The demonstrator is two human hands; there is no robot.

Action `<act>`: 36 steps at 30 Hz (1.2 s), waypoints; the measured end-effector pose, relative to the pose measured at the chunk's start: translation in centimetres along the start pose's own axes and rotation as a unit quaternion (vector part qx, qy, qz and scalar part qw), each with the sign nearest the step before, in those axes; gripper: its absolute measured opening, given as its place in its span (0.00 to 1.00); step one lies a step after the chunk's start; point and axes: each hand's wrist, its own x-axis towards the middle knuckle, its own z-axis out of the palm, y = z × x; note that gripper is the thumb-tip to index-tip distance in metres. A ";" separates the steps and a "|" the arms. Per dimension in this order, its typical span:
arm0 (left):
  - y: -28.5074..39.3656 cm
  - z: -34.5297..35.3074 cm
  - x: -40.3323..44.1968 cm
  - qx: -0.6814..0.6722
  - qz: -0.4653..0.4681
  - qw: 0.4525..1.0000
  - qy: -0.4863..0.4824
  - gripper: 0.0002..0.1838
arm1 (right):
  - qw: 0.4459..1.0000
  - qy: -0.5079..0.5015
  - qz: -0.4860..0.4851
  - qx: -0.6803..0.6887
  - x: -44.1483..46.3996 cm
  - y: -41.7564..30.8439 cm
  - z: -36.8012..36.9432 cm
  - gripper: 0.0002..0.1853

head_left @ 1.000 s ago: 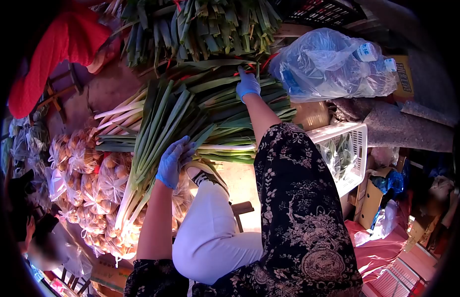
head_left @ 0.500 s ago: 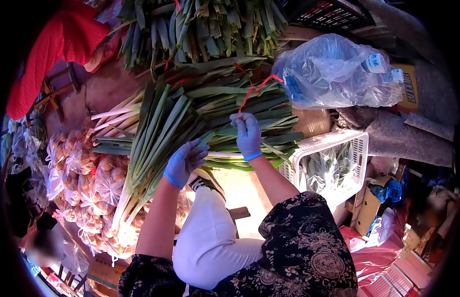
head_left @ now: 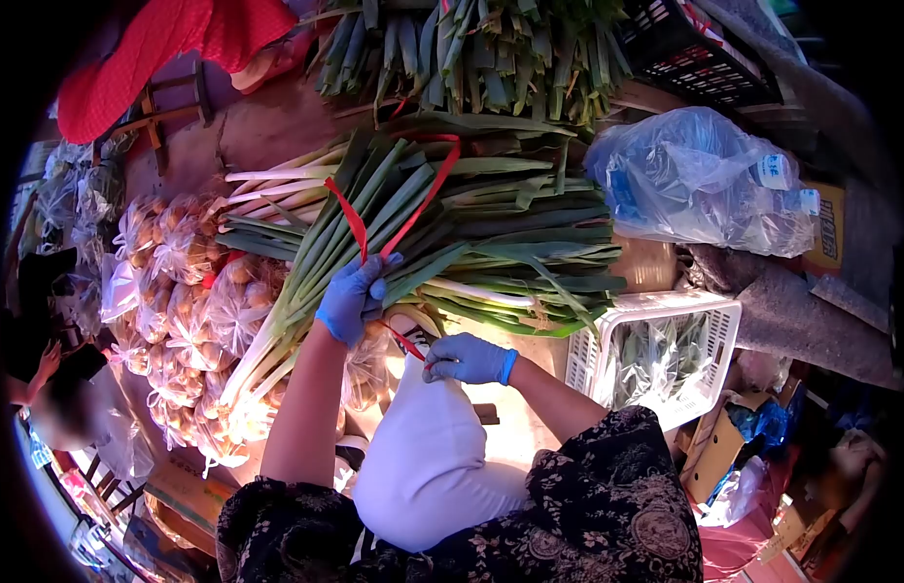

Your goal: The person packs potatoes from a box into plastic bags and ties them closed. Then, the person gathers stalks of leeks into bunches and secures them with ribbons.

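My left hand (head_left: 352, 301), in a blue glove, is closed on a red ribbon (head_left: 434, 197) at the edge of the leek bundle. The ribbon rises from this hand in a loop over the green leaves. In front of my knee, my gloved right hand (head_left: 471, 359) pinches the ribbon's lower end. Beneath the left hand, a bundle of leeks (head_left: 316, 255) lies slantwise, white stems toward me at the lower left. More leeks (head_left: 539, 222) lie crosswise behind and to the right.
Bags of round brown produce (head_left: 191, 316) are piled left. At right stand a white basket (head_left: 729, 335) with bagged greens and a clear bag of plastic bottles (head_left: 685, 180). Further leeks (head_left: 471, 53) and a black crate (head_left: 700, 58) are behind. Another person's hand (head_left: 49, 361) shows far left.
My right hand has come down and toward me, drawing the ribbon's end. My left hand has closed on the ribbon. The view has shifted, so the scene sits further right and lower.
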 end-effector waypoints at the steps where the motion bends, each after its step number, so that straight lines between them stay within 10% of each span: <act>1: 0.0 -0.4 -1.4 0.036 0.013 0.999 0.011 0.15 | 0.999 0.044 -0.032 0.005 0.4 0.2 -0.2 0.10; 8: -1.5 -2.7 -10.4 0.201 0.105 0.972 0.069 0.14 | 0.854 0.059 -0.090 0.509 6.8 -7.0 -0.5 0.21; 17: -6.4 -8.7 -26.6 0.198 0.265 0.928 0.174 0.14 | 0.812 0.098 -0.235 0.525 2.7 -22.1 -0.5 0.14; 23: -12.4 -12.8 -32.4 0.106 0.323 0.902 0.266 0.11 | 0.897 0.271 -0.199 0.286 -2.7 -26.0 3.6 0.17; 26: -14.4 -13.2 -34.2 -0.019 0.342 0.899 0.273 0.12 | 0.956 0.166 -0.181 0.160 -5.4 -27.3 5.8 0.19; 31: -18.2 -16.4 -35.7 -0.375 0.457 0.807 0.003 0.16 | 0.916 0.121 -0.175 0.341 -5.1 -26.2 9.6 0.20; 36: -20.4 -17.2 -38.0 -0.356 0.481 0.796 0.089 0.14 | 0.878 0.119 -0.160 0.436 -5.1 -23.2 9.6 0.16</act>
